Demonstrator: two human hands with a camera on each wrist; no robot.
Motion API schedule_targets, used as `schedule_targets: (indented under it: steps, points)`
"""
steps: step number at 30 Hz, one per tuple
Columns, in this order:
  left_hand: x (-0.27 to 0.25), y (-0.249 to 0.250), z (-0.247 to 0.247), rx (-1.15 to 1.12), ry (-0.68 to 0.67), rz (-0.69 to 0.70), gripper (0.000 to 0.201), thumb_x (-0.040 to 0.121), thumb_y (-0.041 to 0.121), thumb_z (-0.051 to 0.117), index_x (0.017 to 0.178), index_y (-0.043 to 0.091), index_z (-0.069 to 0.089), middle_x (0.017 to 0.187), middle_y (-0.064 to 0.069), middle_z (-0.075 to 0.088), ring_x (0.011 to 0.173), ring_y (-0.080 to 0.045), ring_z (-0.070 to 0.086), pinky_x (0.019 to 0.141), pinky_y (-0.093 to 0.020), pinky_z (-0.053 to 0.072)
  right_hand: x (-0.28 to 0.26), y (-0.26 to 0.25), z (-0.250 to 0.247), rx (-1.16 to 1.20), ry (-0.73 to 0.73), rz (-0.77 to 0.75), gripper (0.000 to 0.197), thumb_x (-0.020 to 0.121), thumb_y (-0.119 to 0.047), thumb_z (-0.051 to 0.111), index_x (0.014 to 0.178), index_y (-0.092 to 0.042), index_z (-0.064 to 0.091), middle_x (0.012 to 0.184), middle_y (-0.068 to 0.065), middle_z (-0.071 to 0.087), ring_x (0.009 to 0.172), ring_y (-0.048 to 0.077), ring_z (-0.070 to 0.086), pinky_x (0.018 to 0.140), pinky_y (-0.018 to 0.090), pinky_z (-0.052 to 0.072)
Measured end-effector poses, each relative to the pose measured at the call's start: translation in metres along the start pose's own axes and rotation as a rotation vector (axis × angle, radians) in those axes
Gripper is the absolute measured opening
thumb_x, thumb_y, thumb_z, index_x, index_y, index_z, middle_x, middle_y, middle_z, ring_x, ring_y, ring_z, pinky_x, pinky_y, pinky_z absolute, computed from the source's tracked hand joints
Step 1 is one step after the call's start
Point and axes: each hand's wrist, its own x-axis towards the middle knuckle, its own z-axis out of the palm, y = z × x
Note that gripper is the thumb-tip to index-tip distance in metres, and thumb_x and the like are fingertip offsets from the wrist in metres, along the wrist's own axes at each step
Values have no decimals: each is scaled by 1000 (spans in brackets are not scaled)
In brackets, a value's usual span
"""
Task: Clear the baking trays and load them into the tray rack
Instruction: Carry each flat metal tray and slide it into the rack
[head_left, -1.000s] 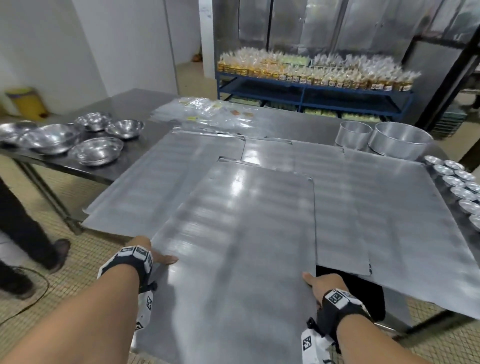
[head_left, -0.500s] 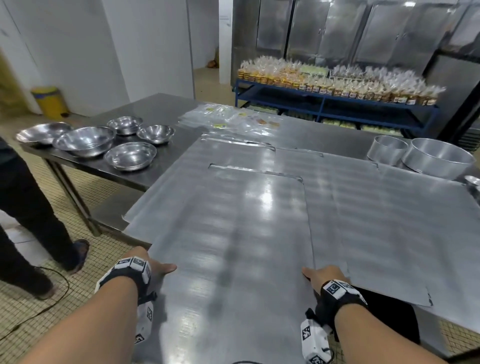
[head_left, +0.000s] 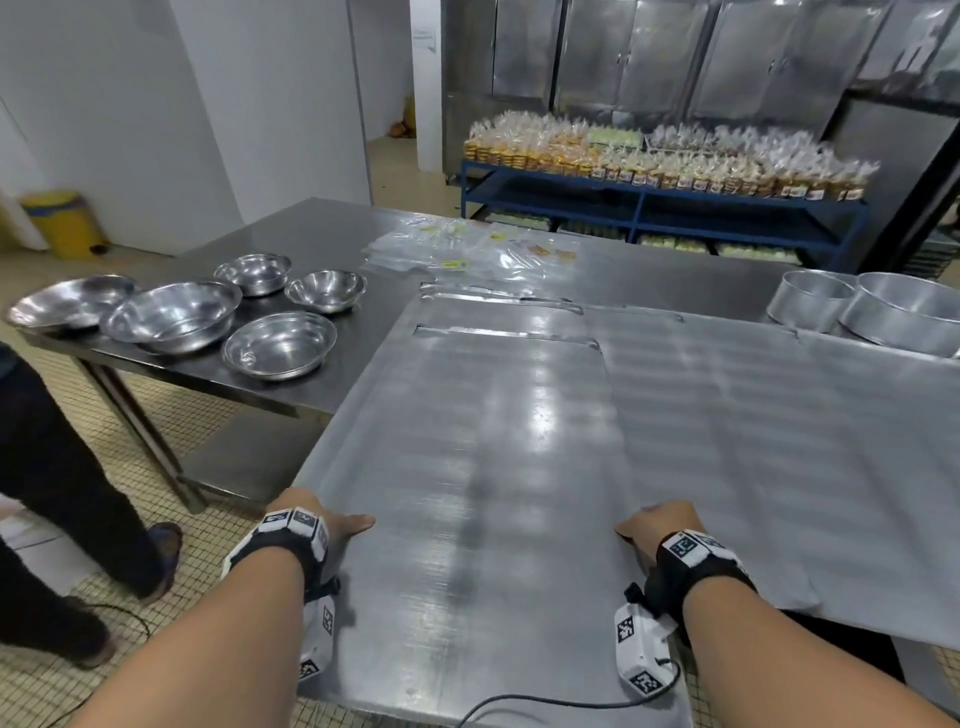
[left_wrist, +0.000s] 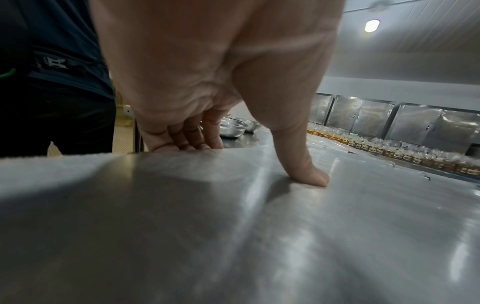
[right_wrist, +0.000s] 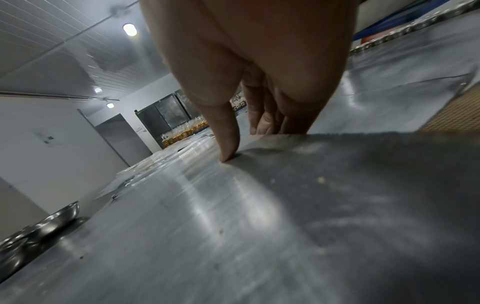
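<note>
A large flat metal baking tray (head_left: 483, 467) lies lifted over other trays (head_left: 753, 441) on the steel table. My left hand (head_left: 317, 525) grips its left edge, thumb on top (left_wrist: 306, 170) and fingers curled under the rim (left_wrist: 192, 137). My right hand (head_left: 654, 525) grips the right edge the same way, thumb (right_wrist: 228, 144) pressing the top surface, fingers under the rim. The tray surface (right_wrist: 233, 226) is bare apart from a few crumbs. No tray rack is in view.
Several steel bowls (head_left: 280, 345) sit on the table's left part. Round cake tins (head_left: 904, 312) stand at far right, plastic bags (head_left: 467, 252) behind the trays. A blue shelf of packed goods (head_left: 665, 166) is beyond. A person's legs (head_left: 57, 467) stand at left on the tiled floor.
The tray held in both hands has come back toward me and to the left across the table; the view has shifted left, showing more bowls and the standing person.
</note>
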Motion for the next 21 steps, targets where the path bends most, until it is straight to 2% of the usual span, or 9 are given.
schedule_targets:
  steps: [4,8,13,17,21]
  points:
    - [19,12,-7,0,-6,-59,91,58,56,91,125,3,58,121,-16,65,108,-36,63,83,-36,52,13,-18,10,64,35,-4,23,64,-10,80,82,3,74,80,17,75,71,27,71,63,28,53]
    - [47,21,-5,-16,-3,-78,95,52,56,94,123,4,60,118,-16,66,107,-36,64,87,-39,56,27,-37,17,93,22,10,21,63,-8,79,81,2,74,79,19,74,67,28,69,61,28,51]
    - [78,42,3,-14,38,-104,106,42,61,94,124,3,59,121,-19,62,107,-37,62,89,-43,56,55,-57,22,105,3,-1,21,68,-8,80,86,1,73,82,16,74,78,30,72,74,34,57]
    - [104,57,13,15,54,-117,112,31,68,89,121,7,61,119,-18,64,110,-39,60,92,-48,54,74,-69,19,97,7,-15,20,70,-9,80,87,-1,75,82,15,74,77,30,71,67,27,53]
    - [120,70,21,39,70,-126,110,34,69,89,120,7,62,121,-19,62,113,-40,59,93,-49,54,87,-77,19,89,1,-34,22,70,-12,81,90,-2,76,84,15,74,80,30,71,66,25,50]
